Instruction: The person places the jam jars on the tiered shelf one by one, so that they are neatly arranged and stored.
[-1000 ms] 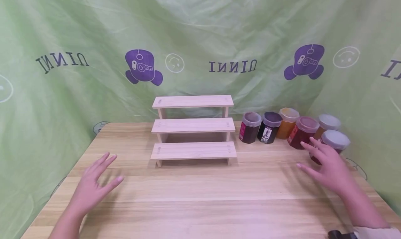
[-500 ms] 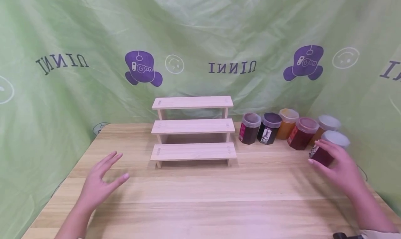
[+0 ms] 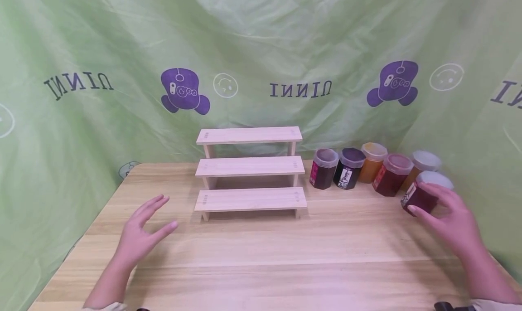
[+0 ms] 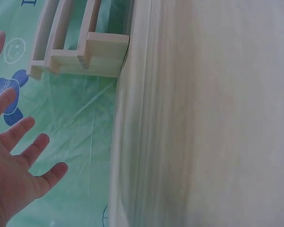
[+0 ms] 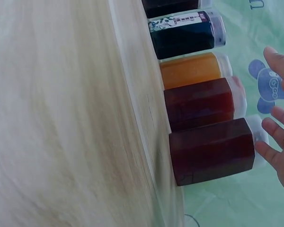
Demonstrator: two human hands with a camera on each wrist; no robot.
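My right hand [image 3: 454, 222] is at the front right jar [image 3: 421, 198], which is dark red with a whitish lid and a label. Its fingers are spread and slightly bent beside the lid; whether they touch it I cannot tell. In the right wrist view, that same dark red jar [image 5: 213, 151] stands upright, with the fingers by its lid. Over the left part of the table, my left hand [image 3: 136, 234] hovers with spread fingers and holds nothing. The left wrist view shows its palm [image 4: 12, 184], away from the wooden three-step stand [image 4: 106, 47].
A pale three-step stand [image 3: 249, 166] is at the table's back middle. To its right are a purplish jar [image 3: 323, 175], a black jar [image 3: 348, 172], an orange jar [image 3: 370, 166], a red jar [image 3: 389, 179] and a pale-lidded jar [image 3: 426, 160]. A green curtain [image 3: 253, 39] hangs behind.
My right hand has moved right and down, from in front of the red jar to the front right jar. The left hand has drifted right. The jars and stand keep their places.
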